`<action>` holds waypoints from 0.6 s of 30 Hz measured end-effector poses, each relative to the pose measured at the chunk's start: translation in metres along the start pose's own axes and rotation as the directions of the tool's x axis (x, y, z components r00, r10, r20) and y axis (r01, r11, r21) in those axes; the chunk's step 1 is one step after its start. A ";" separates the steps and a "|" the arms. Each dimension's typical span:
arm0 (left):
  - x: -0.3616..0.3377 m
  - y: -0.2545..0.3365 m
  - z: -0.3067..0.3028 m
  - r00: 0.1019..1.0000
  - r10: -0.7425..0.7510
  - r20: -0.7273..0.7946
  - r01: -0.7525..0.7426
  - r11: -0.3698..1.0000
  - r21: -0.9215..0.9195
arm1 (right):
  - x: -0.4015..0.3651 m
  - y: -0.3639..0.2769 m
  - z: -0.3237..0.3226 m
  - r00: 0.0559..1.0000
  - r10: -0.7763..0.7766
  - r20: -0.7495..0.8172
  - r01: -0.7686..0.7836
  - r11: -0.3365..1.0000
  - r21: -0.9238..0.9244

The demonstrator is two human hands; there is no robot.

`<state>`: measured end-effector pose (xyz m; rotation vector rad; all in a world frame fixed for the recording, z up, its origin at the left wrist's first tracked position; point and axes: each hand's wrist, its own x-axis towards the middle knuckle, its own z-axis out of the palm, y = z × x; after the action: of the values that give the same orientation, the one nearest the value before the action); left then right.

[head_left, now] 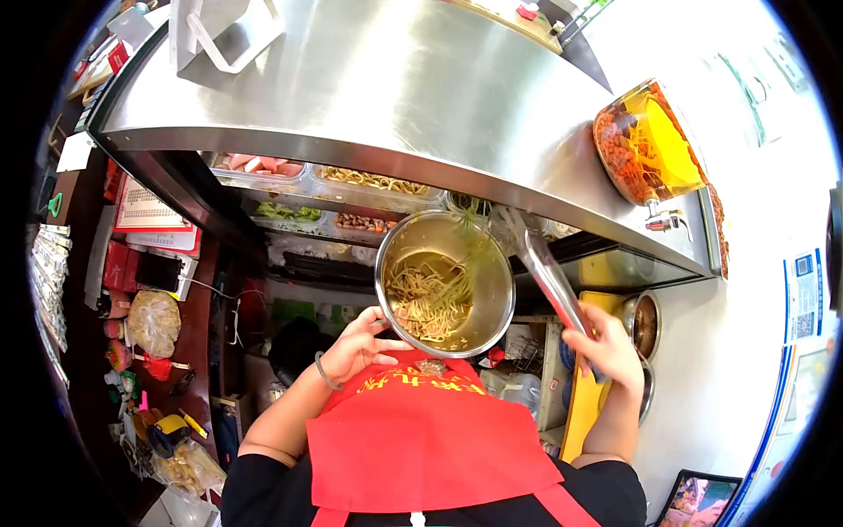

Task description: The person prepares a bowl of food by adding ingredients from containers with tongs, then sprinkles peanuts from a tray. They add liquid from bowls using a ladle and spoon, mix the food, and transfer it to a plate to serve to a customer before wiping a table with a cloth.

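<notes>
My left hand point(358, 350) grips the near-left rim of a round steel bowl point(496, 303), tilted toward me against my apron. Pale strips like noodles point(426, 299) lie in the bowl in a little brownish liquid. In my right hand point(608, 348) is a pair of metal tongs point(553, 283), fingers wrapped round the handle. The tongs slant up to the bowl's right rim, where their tips are blurred. Thin green strands point(476, 230), also blurred, hang by the tips over the far side of the bowl.
A steel counter point(351, 79) runs across above the bowl, with food trays point(367, 183) on shelves beneath it. A glass jar point(619, 149) with a tap stands on its right end. On the left a dark side table holds papers and a bag point(154, 323). More metal bowls point(645, 321) sit at right.
</notes>
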<state>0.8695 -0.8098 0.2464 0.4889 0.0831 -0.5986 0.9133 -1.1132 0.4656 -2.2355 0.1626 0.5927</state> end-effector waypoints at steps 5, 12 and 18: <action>0.003 0.000 0.008 0.999 -0.035 0.003 0.035 0.998 0.057 | 0.079 0.002 0.012 0.988 0.043 -0.146 -0.071 0.978 -0.197; 0.005 -0.004 0.007 0.999 -0.028 -0.023 0.029 0.997 0.076 | 0.102 0.014 0.018 0.972 -0.126 -0.199 0.077 0.968 -0.237; 0.006 -0.007 0.000 1.000 -0.017 -0.019 0.019 0.998 0.066 | 0.011 0.020 -0.006 0.997 0.058 0.044 -0.059 0.998 0.020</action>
<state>0.8704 -0.8179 0.2423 0.5589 0.0856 -0.6159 0.9191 -1.1305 0.4508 -2.2014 0.2121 0.6670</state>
